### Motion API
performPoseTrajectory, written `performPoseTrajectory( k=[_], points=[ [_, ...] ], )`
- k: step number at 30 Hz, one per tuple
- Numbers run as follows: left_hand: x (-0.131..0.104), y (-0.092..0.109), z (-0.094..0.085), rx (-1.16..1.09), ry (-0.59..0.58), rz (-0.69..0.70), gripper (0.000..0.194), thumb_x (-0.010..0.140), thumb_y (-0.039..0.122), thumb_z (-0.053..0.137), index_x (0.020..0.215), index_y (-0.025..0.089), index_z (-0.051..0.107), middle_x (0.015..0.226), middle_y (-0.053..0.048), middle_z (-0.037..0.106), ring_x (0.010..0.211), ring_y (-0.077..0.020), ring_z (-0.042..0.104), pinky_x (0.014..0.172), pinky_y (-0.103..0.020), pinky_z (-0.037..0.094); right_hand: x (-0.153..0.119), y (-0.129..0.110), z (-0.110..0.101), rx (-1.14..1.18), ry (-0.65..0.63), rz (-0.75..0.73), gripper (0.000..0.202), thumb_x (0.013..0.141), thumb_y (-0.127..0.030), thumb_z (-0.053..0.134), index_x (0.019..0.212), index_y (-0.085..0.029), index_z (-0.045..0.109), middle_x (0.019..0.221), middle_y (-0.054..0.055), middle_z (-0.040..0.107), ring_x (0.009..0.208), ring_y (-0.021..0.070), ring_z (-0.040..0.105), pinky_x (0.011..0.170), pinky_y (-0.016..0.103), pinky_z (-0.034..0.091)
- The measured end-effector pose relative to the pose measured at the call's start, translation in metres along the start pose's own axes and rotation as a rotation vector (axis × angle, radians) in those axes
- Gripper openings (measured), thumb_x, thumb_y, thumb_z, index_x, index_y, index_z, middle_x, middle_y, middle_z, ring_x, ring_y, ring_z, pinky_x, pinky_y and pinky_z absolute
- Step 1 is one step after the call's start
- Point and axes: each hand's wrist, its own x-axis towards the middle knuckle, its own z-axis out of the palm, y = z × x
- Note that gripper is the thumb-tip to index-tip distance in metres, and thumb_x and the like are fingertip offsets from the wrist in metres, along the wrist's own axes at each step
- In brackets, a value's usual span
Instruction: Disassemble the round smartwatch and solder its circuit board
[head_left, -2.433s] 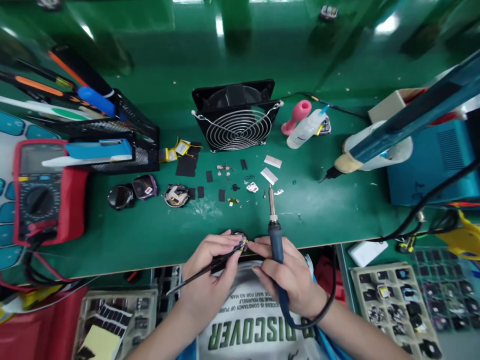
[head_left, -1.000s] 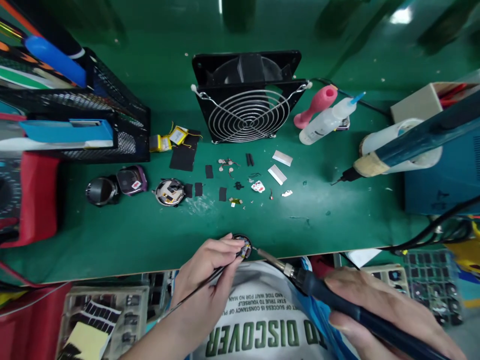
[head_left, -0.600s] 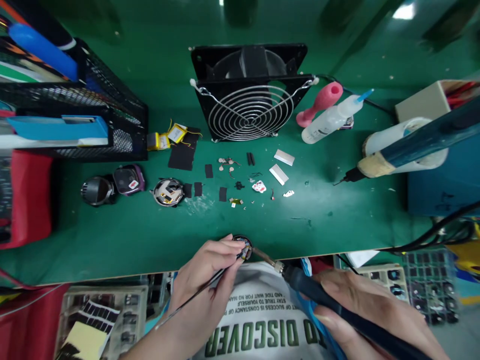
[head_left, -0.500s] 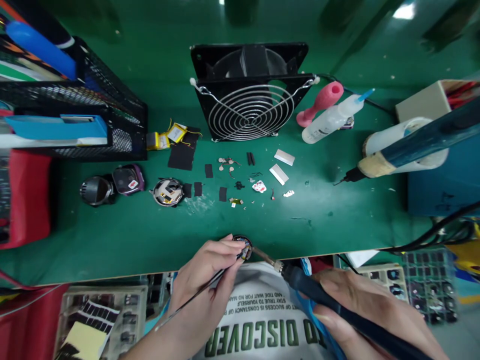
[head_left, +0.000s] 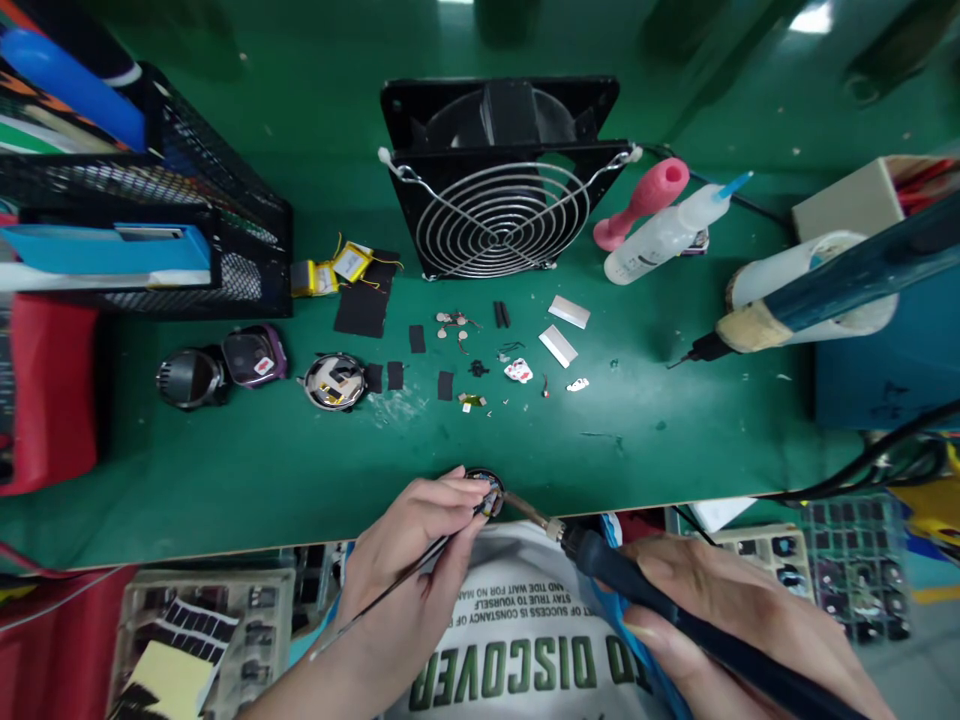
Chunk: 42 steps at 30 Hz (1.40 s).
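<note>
A small round device (head_left: 491, 497) with parts showing inside is at the table's front edge, pinched by my left hand (head_left: 420, 540). Thin tweezers (head_left: 386, 592) also lie within that hand, running back over the wrist. My right hand (head_left: 742, 620) is closed around the dark handle of a soldering iron (head_left: 600, 560). Its metal tip reaches the right side of the round device; whether it touches is too small to tell. Beyond my hands, a round open watch case (head_left: 335, 382), black pads (head_left: 445, 386) and small loose parts (head_left: 517, 370) lie on the green table.
A black fan (head_left: 501, 215) stands at the back centre. To its right are a pink tool (head_left: 645, 203), a clear bottle (head_left: 667, 237) and a blue tool (head_left: 825, 285) pointing inward. Mesh holder (head_left: 247, 250) and red device (head_left: 56, 390) stand left. Parts trays (head_left: 277, 640) lie below the edge.
The view has shifted very slightly. Both hands keep their grips, and the iron's tip stays at the round device.
</note>
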Motion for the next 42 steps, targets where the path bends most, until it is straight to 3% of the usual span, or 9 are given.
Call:
performPoseTrajectory(
  k=[6, 11, 17, 33, 38, 42],
  points=[
    [0.001, 0.0, -0.001, 0.011, -0.001, -0.007, 0.019, 0.091, 0.005, 0.064, 0.097, 0.023, 0.064, 0.101, 0.001, 0.078, 0.101, -0.014, 0.077, 0.097, -0.026, 0.064, 0.009, -0.004, -0.001, -0.02, 0.081, -0.033, 0.035, 0.108, -0.037, 0.048, 0.082, -0.02, 0.063, 0.073, 0.003, 0.076, 0.063, 0.0117, 0.077, 0.061, 0.008, 0.058],
    [0.0, 0.0, 0.001, -0.017, -0.002, -0.017, 0.021, 0.091, 0.005, 0.065, 0.099, 0.024, 0.062, 0.103, 0.002, 0.078, 0.102, -0.0123, 0.076, 0.101, -0.024, 0.062, 0.002, -0.002, 0.0, -0.014, 0.023, -0.014, 0.029, 0.106, -0.038, 0.052, 0.087, -0.02, 0.063, 0.076, 0.004, 0.076, 0.066, 0.013, 0.078, 0.055, 0.011, 0.058],
    [0.0, 0.001, 0.0, 0.0, 0.001, -0.01, 0.019, 0.093, 0.005, 0.063, 0.098, 0.023, 0.063, 0.102, 0.002, 0.078, 0.103, -0.0117, 0.076, 0.1, -0.022, 0.062, -0.015, 0.008, 0.004, -0.028, -0.052, -0.028, 0.016, 0.103, -0.03, 0.057, 0.098, -0.019, 0.067, 0.086, 0.005, 0.077, 0.073, 0.014, 0.079, 0.062, 0.013, 0.061],
    [0.0, 0.0, -0.003, -0.013, -0.029, -0.023, 0.019, 0.092, 0.005, 0.064, 0.098, 0.023, 0.062, 0.103, 0.001, 0.077, 0.102, -0.0123, 0.076, 0.101, -0.024, 0.062, -0.013, 0.006, 0.001, 0.001, -0.024, 0.007, 0.021, 0.103, -0.036, 0.058, 0.094, -0.021, 0.07, 0.085, 0.003, 0.079, 0.07, 0.0148, 0.079, 0.057, 0.013, 0.061],
    [0.0, 0.001, -0.003, -0.017, -0.022, -0.022, 0.02, 0.092, 0.005, 0.064, 0.098, 0.024, 0.063, 0.103, 0.001, 0.077, 0.103, -0.0127, 0.076, 0.1, -0.025, 0.063, -0.016, 0.007, 0.003, -0.003, -0.043, -0.008, 0.019, 0.102, -0.033, 0.058, 0.094, -0.02, 0.069, 0.089, 0.005, 0.079, 0.077, 0.0151, 0.08, 0.068, 0.015, 0.063],
    [0.002, 0.002, -0.003, -0.037, -0.024, -0.026, 0.021, 0.091, 0.004, 0.064, 0.098, 0.024, 0.062, 0.103, 0.001, 0.077, 0.102, -0.0139, 0.076, 0.099, -0.027, 0.064, -0.014, 0.007, 0.003, -0.002, -0.04, -0.007, 0.016, 0.102, -0.031, 0.058, 0.098, -0.021, 0.07, 0.091, 0.004, 0.079, 0.076, 0.0143, 0.079, 0.064, 0.014, 0.063]
  ],
)
